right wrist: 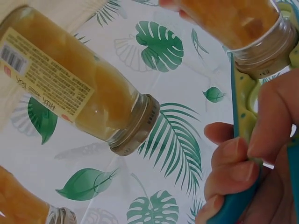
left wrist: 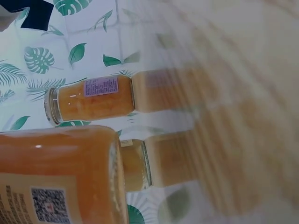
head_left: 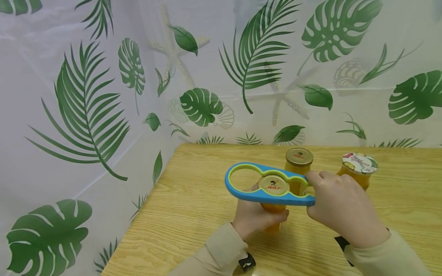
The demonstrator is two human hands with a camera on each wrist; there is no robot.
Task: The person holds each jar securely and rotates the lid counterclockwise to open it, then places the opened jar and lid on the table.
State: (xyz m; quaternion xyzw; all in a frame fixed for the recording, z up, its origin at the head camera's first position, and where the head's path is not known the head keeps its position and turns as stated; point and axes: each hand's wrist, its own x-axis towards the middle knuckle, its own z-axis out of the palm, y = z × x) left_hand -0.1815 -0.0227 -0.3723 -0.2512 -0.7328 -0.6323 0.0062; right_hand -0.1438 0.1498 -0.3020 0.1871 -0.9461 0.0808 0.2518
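Observation:
My left hand (head_left: 253, 216) grips a glass jar of orange contents (head_left: 272, 209) around its body, over the wooden table. The jar's gold lid (head_left: 274, 185) sits inside the middle opening of a blue and green jar opener (head_left: 255, 197). My right hand (head_left: 342, 205) grips the opener by its right end, fingers curled round the handle, as the right wrist view also shows with the hand (right wrist: 238, 172). In the left wrist view the held jar (left wrist: 56, 158) lies close to the camera, its label with a printed code showing.
Behind the opener stands a second jar with a gold lid (head_left: 299, 156). Farther right is a jar with a patterned white lid (head_left: 360, 163), partly behind my right hand. The wooden table (head_left: 193, 184) meets a leaf-printed sheet (head_left: 207, 69) at its back and left edges.

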